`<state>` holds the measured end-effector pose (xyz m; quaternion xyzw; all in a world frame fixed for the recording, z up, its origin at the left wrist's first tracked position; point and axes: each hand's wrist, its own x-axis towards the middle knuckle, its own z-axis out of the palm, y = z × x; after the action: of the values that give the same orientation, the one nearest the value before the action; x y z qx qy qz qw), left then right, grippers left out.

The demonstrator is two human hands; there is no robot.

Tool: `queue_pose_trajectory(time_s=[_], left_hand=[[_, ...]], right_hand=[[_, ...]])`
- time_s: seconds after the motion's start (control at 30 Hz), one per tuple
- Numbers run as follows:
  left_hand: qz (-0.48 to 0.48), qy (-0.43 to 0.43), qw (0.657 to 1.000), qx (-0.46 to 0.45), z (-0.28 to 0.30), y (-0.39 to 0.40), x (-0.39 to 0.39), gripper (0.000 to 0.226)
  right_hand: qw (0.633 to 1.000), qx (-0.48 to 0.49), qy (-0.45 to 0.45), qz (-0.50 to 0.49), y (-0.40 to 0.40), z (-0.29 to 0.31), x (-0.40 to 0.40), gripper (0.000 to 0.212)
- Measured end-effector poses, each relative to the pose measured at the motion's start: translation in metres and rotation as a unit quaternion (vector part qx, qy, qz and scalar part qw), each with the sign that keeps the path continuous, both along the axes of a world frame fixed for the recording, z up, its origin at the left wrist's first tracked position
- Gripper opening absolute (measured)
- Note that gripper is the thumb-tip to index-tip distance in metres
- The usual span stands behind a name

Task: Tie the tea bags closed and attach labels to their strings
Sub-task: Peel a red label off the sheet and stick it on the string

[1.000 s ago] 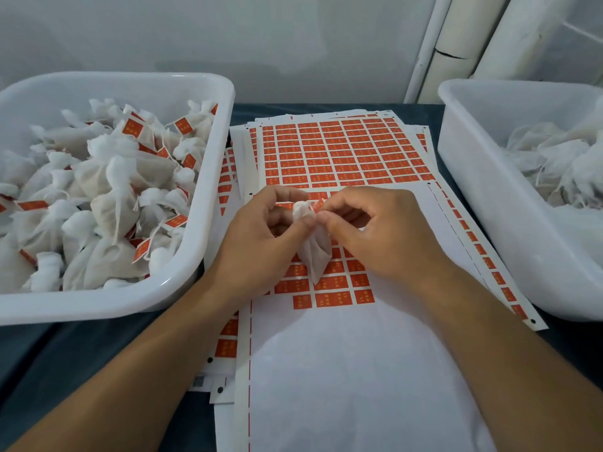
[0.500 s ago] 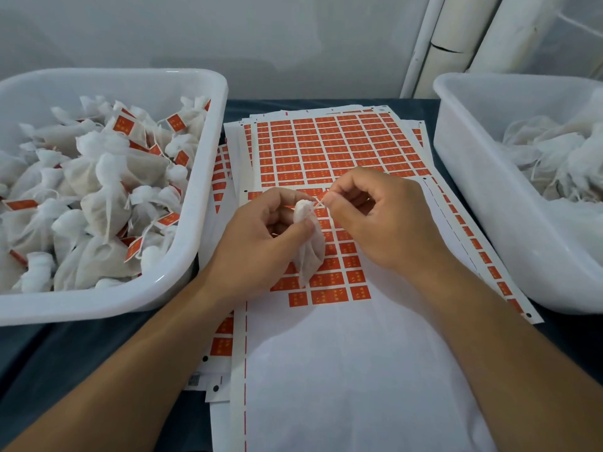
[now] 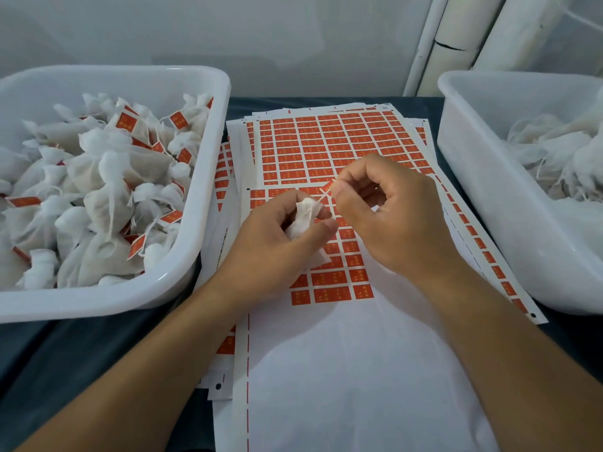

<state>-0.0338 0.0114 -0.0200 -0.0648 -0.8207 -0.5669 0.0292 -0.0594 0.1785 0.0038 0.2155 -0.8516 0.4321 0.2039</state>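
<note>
My left hand grips a small white tea bag by its gathered neck, just above the label sheets. My right hand pinches the bag's string between thumb and forefinger and holds it taut, up and to the right of the bag. Under both hands lie sheets of orange labels, the top sheet with most of its lower part peeled bare. The lower body of the bag is hidden behind my left hand.
A white tub at left holds several tied tea bags with orange labels. Another white tub at right holds loose white bags with strings. Dark cloth covers the table; white pipes stand at back right.
My right hand has drawn away from the bag up and to the right, stretching the string out. My left hand has kept its hold on the bag's neck.
</note>
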Motion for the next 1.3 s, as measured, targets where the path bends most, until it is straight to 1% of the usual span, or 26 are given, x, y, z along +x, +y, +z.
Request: queue_pose_trajectory(time_s=[0.1,0.23,0.4,0.5,0.57,0.63,0.73,0.83,0.93,1.03,1.13,1.3], left_hand=[[0.036,0.010,0.999,-0.003,-0.001,-0.001,0.000,0.016],[0.061,0.025,0.998,-0.013,0.000,-0.004,-0.001,0.018],[0.056,0.039,0.997,-0.026,0.000,-0.002,-0.001,0.014],[0.038,0.042,0.998,-0.021,0.003,-0.002,0.000,0.020],[0.030,0.036,0.999,0.000,0.005,-0.001,0.002,0.029],[0.027,0.016,0.999,0.044,0.008,-0.001,0.003,0.039],[0.014,-0.017,0.995,0.095,0.009,-0.002,0.003,0.042],[0.034,0.001,0.996,0.089,0.010,-0.002,0.003,0.047],[0.056,0.042,0.995,0.074,0.009,0.001,0.002,0.043],[0.070,0.070,0.991,0.092,0.006,0.003,0.003,0.030],[0.068,0.080,0.990,0.097,0.005,0.005,0.002,0.022],[0.051,0.074,0.991,0.098,0.003,0.003,0.005,0.021]], right_hand=[[1.000,-0.016,0.026,-0.007,0.002,0.004,0.002,0.006],[0.999,-0.031,0.026,-0.023,0.005,0.007,0.003,0.006],[0.998,-0.041,0.018,-0.039,0.007,0.008,0.002,0.006],[0.998,-0.045,0.004,-0.045,0.007,0.006,0.001,0.006],[0.998,-0.044,-0.005,-0.045,0.007,0.005,0.000,0.007],[0.998,-0.049,-0.009,-0.046,0.008,0.004,0.000,0.007],[0.997,-0.058,-0.006,-0.045,0.007,0.004,0.001,0.007],[0.997,-0.058,-0.002,-0.042,0.005,0.004,0.002,0.007],[0.997,-0.064,-0.009,-0.049,0.005,0.005,0.001,0.007],[0.996,-0.073,-0.015,-0.058,0.006,0.005,0.000,0.007],[0.995,-0.075,-0.010,-0.068,0.007,0.006,-0.001,0.007],[0.995,-0.071,-0.006,-0.070,0.010,0.006,-0.003,0.008]])
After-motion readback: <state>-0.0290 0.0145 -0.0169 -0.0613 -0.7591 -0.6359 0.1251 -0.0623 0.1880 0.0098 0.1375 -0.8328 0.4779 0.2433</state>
